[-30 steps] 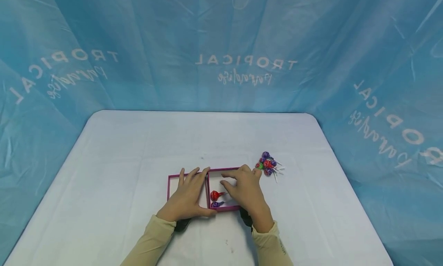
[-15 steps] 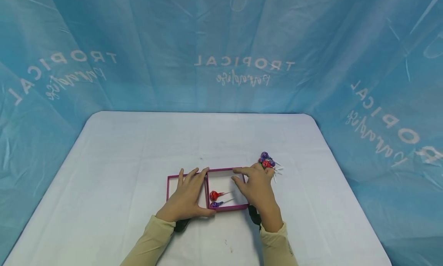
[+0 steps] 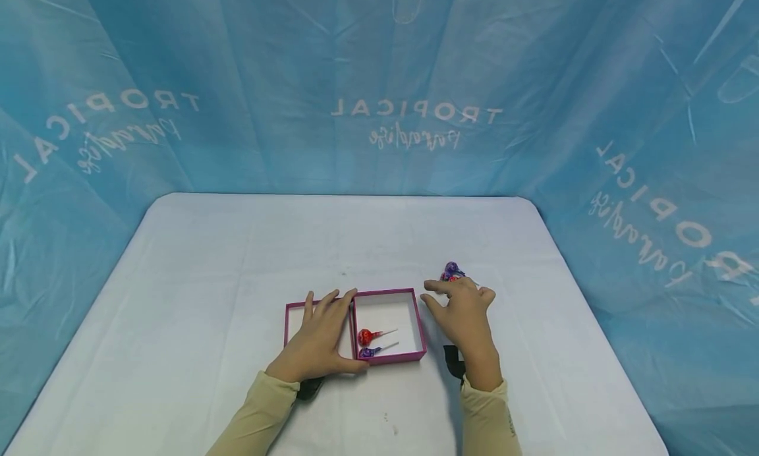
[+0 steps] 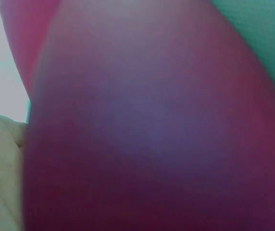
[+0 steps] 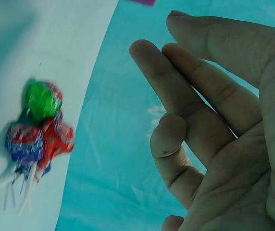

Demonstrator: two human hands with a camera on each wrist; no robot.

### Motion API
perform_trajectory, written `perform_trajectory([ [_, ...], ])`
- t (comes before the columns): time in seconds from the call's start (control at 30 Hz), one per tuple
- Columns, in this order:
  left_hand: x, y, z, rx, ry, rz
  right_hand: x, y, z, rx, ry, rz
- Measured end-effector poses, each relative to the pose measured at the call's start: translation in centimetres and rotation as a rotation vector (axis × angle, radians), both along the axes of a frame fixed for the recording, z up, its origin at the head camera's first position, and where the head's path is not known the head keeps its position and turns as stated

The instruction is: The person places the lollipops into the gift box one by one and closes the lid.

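Note:
Two magenta-edged boxes with white insides stand side by side. My left hand [image 3: 318, 341] lies across the left box [image 3: 286, 324] and the shared edge, thumb at the front and fingers at the back. Inside the right box [image 3: 391, 358] lie a red lollipop [image 3: 365, 337] and a purple lollipop [image 3: 369, 352]. Just right of that box, my right hand [image 3: 468, 317] hovers with thumb and forefinger apart, holding nothing; it partly hides a lollipop pile [image 3: 452, 270]. In the right wrist view, green [image 5: 43, 100], red and purple lollipops lie beside the right hand [image 5: 224, 110].
A white-covered table [image 3: 196, 258] carries the boxes and the pile. Blue printed sheeting [image 3: 284, 146] hangs behind and at both sides. A blurred magenta surface [image 4: 152, 134] fills most of the left wrist view.
My right hand has moved rightward from over the right box towards the pile, uncovering the box's right side and the two lollipops' sticks. The left hand has stayed in place.

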State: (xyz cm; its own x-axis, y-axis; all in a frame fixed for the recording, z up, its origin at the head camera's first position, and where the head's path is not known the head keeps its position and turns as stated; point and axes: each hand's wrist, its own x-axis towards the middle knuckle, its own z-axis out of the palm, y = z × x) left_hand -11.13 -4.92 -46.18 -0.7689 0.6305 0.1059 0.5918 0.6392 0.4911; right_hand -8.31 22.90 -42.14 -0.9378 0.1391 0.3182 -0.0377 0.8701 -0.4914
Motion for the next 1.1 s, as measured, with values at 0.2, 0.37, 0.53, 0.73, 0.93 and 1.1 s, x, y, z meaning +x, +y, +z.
perform_trajectory([
  [0.2, 0.0, 0.0, -0.3, 0.007, 0.009, 0.000, -0.4, 1.6, -0.3, 0.005, -0.014, -0.063],
  [0.37, 0.2, -0.1, -0.2, 0.009, 0.007, -0.006, -0.7, 2.4, -0.7, -0.001, -0.024, -0.105],
  [0.53, 0.2, 0.0, -0.1, 0.005, 0.004, -0.009, -0.8, 2.9, -1.1, -0.006, -0.040, -0.115],
  [0.73, 0.1, 0.0, -0.1, 0.000, 0.004, -0.007, -1.1, 3.2, -1.6, 0.011, -0.055, -0.123],
  [0.93, 0.0, 0.0, -0.2, -0.007, 0.002, -0.007, -1.2, 3.6, -1.8, 0.015, -0.066, -0.141],
  [1.1, 0.0, 0.0, 0.0, -0.009, -0.002, -0.004, -1.4, 3.8, -1.9, 0.018, -0.045, -0.160],
])
